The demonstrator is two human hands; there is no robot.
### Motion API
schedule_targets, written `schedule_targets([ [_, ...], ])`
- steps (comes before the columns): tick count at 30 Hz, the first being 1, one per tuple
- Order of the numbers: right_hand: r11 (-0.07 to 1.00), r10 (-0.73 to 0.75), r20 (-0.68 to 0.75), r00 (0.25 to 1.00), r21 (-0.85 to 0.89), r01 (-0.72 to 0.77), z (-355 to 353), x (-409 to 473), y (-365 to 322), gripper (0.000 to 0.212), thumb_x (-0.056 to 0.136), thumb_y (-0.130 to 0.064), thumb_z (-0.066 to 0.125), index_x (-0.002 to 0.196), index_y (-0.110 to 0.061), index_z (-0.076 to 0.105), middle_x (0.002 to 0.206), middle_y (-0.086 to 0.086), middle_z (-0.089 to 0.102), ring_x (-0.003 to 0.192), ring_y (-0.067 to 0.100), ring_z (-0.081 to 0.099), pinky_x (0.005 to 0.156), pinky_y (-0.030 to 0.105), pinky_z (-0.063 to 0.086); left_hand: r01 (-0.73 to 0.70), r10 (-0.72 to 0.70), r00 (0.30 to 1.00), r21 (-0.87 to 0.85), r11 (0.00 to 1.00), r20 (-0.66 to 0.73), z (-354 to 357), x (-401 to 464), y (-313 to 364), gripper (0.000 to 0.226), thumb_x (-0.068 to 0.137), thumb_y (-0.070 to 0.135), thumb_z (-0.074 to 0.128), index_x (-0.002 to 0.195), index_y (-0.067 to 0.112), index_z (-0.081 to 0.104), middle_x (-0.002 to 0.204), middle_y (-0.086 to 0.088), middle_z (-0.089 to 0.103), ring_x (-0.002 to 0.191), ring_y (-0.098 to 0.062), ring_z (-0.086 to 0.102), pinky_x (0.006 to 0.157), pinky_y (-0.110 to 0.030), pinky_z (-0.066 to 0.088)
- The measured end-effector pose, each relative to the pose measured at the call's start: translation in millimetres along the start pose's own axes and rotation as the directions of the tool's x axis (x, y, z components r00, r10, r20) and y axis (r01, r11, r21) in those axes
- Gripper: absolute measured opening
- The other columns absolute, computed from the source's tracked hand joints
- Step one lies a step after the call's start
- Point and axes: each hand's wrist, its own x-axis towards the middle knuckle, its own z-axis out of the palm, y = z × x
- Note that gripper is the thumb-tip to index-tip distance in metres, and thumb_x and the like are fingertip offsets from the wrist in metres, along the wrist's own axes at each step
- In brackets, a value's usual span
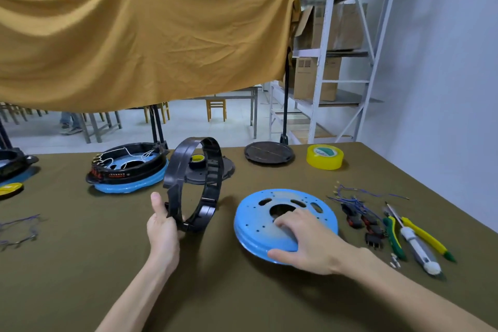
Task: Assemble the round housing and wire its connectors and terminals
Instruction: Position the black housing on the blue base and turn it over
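My left hand (pixel 163 226) grips the lower rim of a black plastic housing ring (pixel 196 183), which stands on edge above the table. A blue round plate (pixel 258 213) with holes and slots lies flat to its right. My right hand (pixel 301 240) holds this plate, thumb curled under the near edge and fingers on top by the centre hole. A bundle of blue wires with black and red connectors (pixel 358 213) lies to the right of the plate.
An assembled black-and-blue housing (pixel 126 170) with white wires sits at the back left. Behind the ring lie a grey disc (pixel 215 172) with a small tape roll, a dark round lid (pixel 269 153) and yellow tape (pixel 324 156). Pliers (pixel 394 237), screwdrivers (pixel 415 240) and small terminals (pixel 394 261) lie far right.
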Motion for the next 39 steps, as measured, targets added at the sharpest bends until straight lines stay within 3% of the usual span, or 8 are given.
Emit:
schedule_targets([
  [7, 0.999, -0.036, 0.066, 0.997, -0.008, 0.037, 18.7, 9.3, -7.0, 0.077, 0.089, -0.084, 0.036, 0.139, -0.029, 0.056, 0.126, -0.013, 0.047, 0.124, 0.007, 0.036, 0.112, 0.029, 0.029, -0.013, 0.015, 0.999, -0.054, 0.998, 0.045, -1.3, -3.2, 1.6, 0.066, 0.1, 0.072, 0.036, 0.074, 0.015, 0.059, 0.058, 0.003, 0.062, 0.069, -0.024, 0.054, 0.073, -0.04, 0.039],
  [10, 0.975, 0.223, -0.24, 0.945, 0.036, -0.221, 13.2, 16.8, 14.6, 0.059, 0.103, -0.061, 0.038, 0.146, -0.023, 0.052, 0.144, -0.002, 0.046, 0.14, 0.017, 0.035, 0.117, 0.033, 0.024, -0.033, 0.033, 0.999, -0.004, 0.999, 0.033, 1.7, -4.2, -0.1, 0.067, 0.098, 0.073, 0.036, 0.079, 0.01, 0.05, 0.073, -0.012, 0.049, 0.07, -0.027, 0.043, 0.071, -0.039, 0.034],
  [13, 0.84, 0.524, -0.071, 0.849, 0.211, -0.5, 18.6, 21.7, 30.4, 0.061, 0.108, -0.047, 0.036, 0.159, -0.015, 0.029, 0.159, 0.01, 0.034, 0.149, 0.026, 0.029, 0.122, 0.041, 0.026, -0.153, 0.147, 0.986, 0.081, 0.985, 0.074, 8.7, -14.4, 1.5, 0.063, 0.088, 0.077, 0.041, 0.06, 0.02, 0.038, 0.055, -0.001, 0.03, 0.05, -0.013, 0.027, 0.048, -0.025, 0.022],
  [20, 0.846, 0.405, -0.046, 0.913, 0.397, -0.355, 44.6, 25.3, 29.9, 0.05, 0.112, -0.037, 0.028, 0.159, -0.02, 0.034, 0.163, -0.006, 0.036, 0.153, 0.01, 0.023, 0.119, 0.024, 0.016, -0.445, 0.382, 0.851, 0.106, 0.889, 0.361, 21.5, -30.2, -2.8, 0.069, 0.084, 0.061, 0.072, 0.054, 0.017, 0.029, 0.052, 0.005, 0.027, 0.053, -0.009, 0.025, 0.048, -0.018, 0.025],
  [24, 0.8, 0.402, -0.049, 0.915, 0.505, -0.324, 35.8, 26.2, 37.5, 0.042, 0.113, -0.03, 0.029, 0.148, -0.023, 0.051, 0.148, -0.009, 0.053, 0.14, 0.007, 0.043, 0.111, 0.02, 0.032, -0.709, 0.486, 0.664, 0.274, 0.649, 0.568, 23.8, -30.9, -13.3, 0.059, 0.078, 0.055, 0.073, 0.056, 0.021, 0.03, 0.051, 0.005, 0.035, 0.059, -0.015, 0.034, 0.062, -0.017, 0.031],
  [28, 0.496, 0.627, -0.046, 0.778, 0.794, -0.352, 17.9, 27.0, 38.9, 0.034, 0.111, -0.02, 0.033, 0.117, -0.019, 0.066, 0.117, 0.0, 0.071, 0.113, 0.012, 0.064, 0.089, 0.02, 0.047, -0.864, 0.496, 0.492, 0.333, 0.378, 0.715, 22.5, -32.0, -25.9, 0.058, 0.079, 0.064, 0.07, 0.056, 0.027, 0.032, 0.051, 0.007, 0.037, 0.065, -0.016, 0.042, 0.084, -0.023, 0.036],
  [33, 0.709, 0.391, 0.117, 0.913, 0.594, -0.38, 10.8, 6.3, 43.9, 0.04, 0.1, -0.025, 0.063, 0.139, -0.029, 0.058, 0.134, -0.019, 0.057, 0.123, -0.003, 0.051, 0.094, 0.012, 0.036, -0.876, 0.56, 0.481, 0.386, 0.288, 0.675, 17.2, -28.7, -26.7, 0.051, 0.084, 0.06, 0.065, 0.056, 0.029, 0.036, 0.052, 0.015, 0.037, 0.065, -0.011, 0.041, 0.084, -0.033, 0.04],
  [39, 0.744, 0.324, 0.113, 0.939, 0.583, -0.327, 9.9, 2.6, 46.4, 0.045, 0.107, -0.014, 0.051, 0.15, -0.023, 0.049, 0.146, -0.014, 0.052, 0.136, 0.0, 0.045, 0.099, 0.005, 0.035, -0.946, 0.606, 0.301, 0.311, 0.091, 0.736, 22.5, -43.0, -25.0, 0.049, 0.09, 0.051, 0.064, 0.059, 0.019, 0.044, 0.057, 0.01, 0.04, 0.065, -0.014, 0.038, 0.076, -0.036, 0.042],
])
